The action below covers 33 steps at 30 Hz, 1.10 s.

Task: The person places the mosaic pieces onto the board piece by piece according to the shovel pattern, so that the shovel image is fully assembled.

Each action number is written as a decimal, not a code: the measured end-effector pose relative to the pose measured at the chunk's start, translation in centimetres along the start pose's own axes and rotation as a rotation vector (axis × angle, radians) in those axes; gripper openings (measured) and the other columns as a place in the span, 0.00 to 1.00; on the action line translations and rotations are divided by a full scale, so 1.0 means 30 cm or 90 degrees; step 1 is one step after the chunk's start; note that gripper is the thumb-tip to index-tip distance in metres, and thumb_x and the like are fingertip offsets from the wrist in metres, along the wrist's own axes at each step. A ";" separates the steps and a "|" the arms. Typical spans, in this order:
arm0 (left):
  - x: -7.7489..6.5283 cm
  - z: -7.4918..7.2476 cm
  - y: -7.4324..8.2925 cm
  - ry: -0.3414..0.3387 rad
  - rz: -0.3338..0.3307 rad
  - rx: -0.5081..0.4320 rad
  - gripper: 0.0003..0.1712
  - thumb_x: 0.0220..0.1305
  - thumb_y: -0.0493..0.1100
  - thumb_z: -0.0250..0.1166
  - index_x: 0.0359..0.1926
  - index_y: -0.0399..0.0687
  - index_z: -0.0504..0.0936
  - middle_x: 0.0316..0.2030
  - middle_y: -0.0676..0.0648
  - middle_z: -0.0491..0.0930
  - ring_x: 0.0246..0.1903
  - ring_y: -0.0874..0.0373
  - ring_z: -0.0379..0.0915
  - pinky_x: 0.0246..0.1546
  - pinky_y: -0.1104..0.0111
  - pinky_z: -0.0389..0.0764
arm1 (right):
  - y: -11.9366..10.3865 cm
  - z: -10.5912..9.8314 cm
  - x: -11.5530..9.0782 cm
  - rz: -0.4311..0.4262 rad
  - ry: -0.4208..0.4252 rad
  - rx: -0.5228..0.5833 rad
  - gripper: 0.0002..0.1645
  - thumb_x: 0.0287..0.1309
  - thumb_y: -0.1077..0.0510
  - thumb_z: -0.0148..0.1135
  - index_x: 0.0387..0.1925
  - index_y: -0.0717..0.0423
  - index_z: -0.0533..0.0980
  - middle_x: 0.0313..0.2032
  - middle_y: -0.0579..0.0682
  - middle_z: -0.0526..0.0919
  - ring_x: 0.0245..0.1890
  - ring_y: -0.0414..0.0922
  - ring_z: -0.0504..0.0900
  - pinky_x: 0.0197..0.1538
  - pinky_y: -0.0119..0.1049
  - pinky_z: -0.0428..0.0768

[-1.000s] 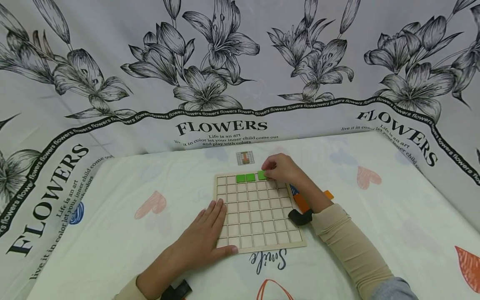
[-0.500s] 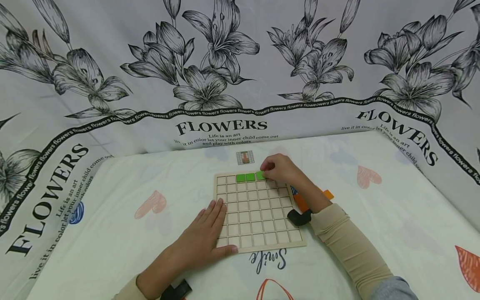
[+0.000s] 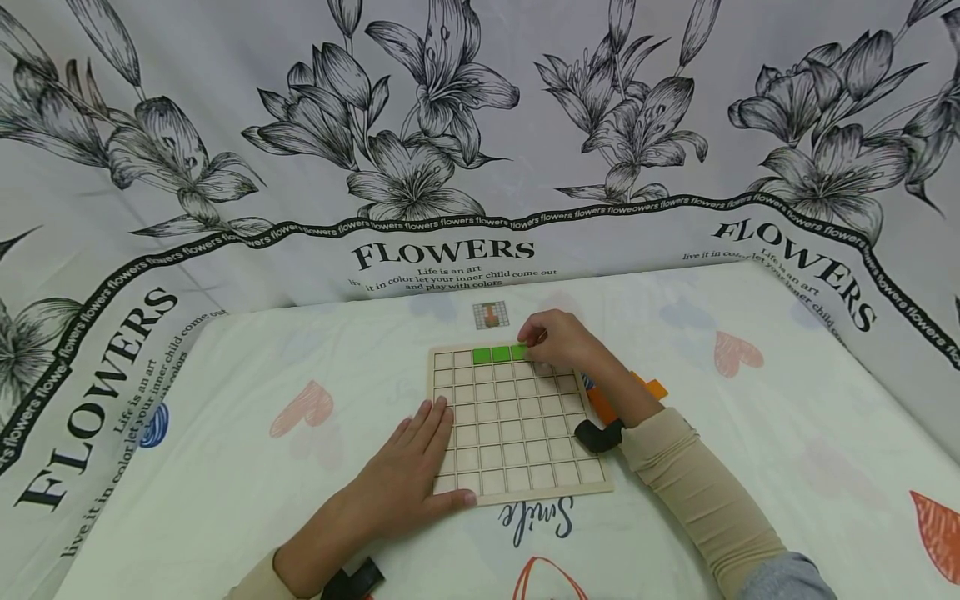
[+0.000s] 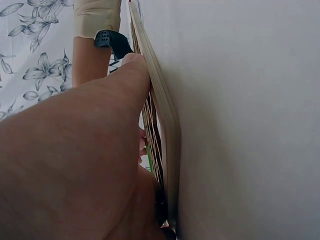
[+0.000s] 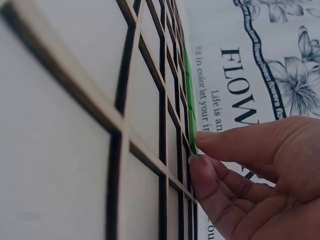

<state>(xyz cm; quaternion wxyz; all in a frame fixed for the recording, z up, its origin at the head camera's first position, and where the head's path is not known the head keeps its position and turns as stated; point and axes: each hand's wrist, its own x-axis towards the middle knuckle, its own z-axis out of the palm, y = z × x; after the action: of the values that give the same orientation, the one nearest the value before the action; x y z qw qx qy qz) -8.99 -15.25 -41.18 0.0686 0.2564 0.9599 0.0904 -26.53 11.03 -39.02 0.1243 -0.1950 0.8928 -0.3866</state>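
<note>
A wooden grid board (image 3: 487, 458) lies on the table, its cells bounded by thin raised strips. Along its far row sit two green square tiles (image 3: 491, 356) side by side. Right of them is a third green tile (image 3: 518, 352), whose right edge my right hand (image 3: 562, 340) pinches between thumb and curled fingers; that hand partly covers it. In the right wrist view, the thumb tip meets the end of the green strip (image 5: 192, 127). My left hand (image 3: 401, 471) lies with straight fingers along the board's left edge, thumb on the near-left corner.
Beyond the board lies a small picture card (image 3: 491, 315) with a grid pattern. Orange pieces (image 3: 603, 406) show beside the right forearm, partly hidden. A black wrist-camera mount (image 3: 598, 435) overlaps the board's right edge. A flower-printed cloth (image 3: 637, 242) rises behind the table.
My right hand has shifted slightly left with the third green tile, which has closed the gap to the two other tiles. The left hand has stayed put.
</note>
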 end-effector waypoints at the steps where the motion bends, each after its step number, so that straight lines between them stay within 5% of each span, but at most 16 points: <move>1: 0.000 0.000 -0.001 0.000 0.000 -0.001 0.62 0.64 0.79 0.48 0.78 0.33 0.48 0.78 0.36 0.42 0.77 0.43 0.34 0.72 0.48 0.51 | 0.001 0.002 0.001 -0.002 0.000 0.000 0.09 0.56 0.68 0.70 0.40 0.60 0.83 0.36 0.51 0.84 0.40 0.48 0.81 0.46 0.42 0.80; 15: 0.004 0.006 -0.003 -0.004 0.002 -0.011 0.62 0.64 0.79 0.47 0.78 0.34 0.48 0.78 0.37 0.42 0.77 0.43 0.34 0.72 0.47 0.51 | 0.035 -0.059 -0.029 -0.042 -0.027 -0.055 0.07 0.64 0.66 0.62 0.42 0.59 0.83 0.39 0.50 0.85 0.42 0.48 0.80 0.48 0.44 0.79; 27: 0.004 0.001 -0.003 -0.003 0.003 -0.014 0.62 0.64 0.79 0.48 0.78 0.34 0.48 0.78 0.36 0.42 0.77 0.43 0.34 0.72 0.48 0.51 | 0.176 -0.216 -0.290 -0.032 -0.031 -0.229 0.08 0.63 0.65 0.65 0.43 0.58 0.84 0.38 0.48 0.84 0.39 0.47 0.79 0.43 0.45 0.82; 33: 0.004 0.002 -0.004 -0.004 -0.001 -0.018 0.62 0.64 0.80 0.47 0.78 0.34 0.48 0.78 0.37 0.43 0.77 0.43 0.35 0.72 0.47 0.50 | 0.236 -0.254 -0.397 -0.051 -0.014 -0.224 0.11 0.58 0.69 0.65 0.43 0.62 0.84 0.40 0.49 0.84 0.40 0.49 0.80 0.45 0.47 0.82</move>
<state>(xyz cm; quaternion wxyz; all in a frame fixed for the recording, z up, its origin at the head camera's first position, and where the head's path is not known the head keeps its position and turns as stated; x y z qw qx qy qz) -9.12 -15.27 -41.28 0.0752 0.2548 0.9586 0.1030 -20.52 25.65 -38.29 0.0821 -0.2535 0.9367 -0.2272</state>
